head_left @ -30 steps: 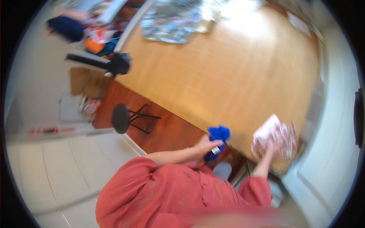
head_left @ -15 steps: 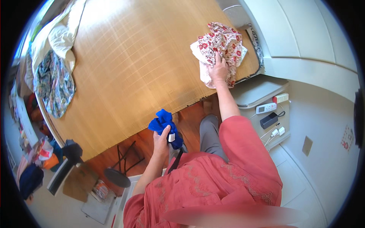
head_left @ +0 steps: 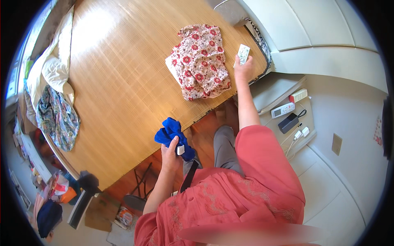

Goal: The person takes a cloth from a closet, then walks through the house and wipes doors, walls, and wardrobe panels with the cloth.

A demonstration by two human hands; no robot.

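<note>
My left hand [head_left: 170, 152] is closed round a bunched royal-blue cloth [head_left: 167, 130], which hangs just off the near edge of the table. A small white tag [head_left: 180, 150] shows on the cloth beside my thumb. On the right of the table, my right hand [head_left: 244, 70] grips a small flat rectangular item [head_left: 243, 54], pale with a greenish pattern; its kind is not clear. To the left of that hand lies a floral garment [head_left: 203, 61], white with red flowers, roughly folded. A bit of white cloth [head_left: 170, 67] sticks out from under its left side.
A large bamboo-mat surface [head_left: 123, 78] fills the middle. Cream bedding [head_left: 57, 71] and a patterned cloth [head_left: 57, 117] drape over its left side. By the wall at right, a low stand [head_left: 301, 117] bears a remote control [head_left: 282, 110], a black box [head_left: 288, 123] and white chargers.
My right hand has let go of the floral clothes, which now lie further left and flatter. It has moved slightly right and holds the small pale item. My left hand still holds the blue cloth.
</note>
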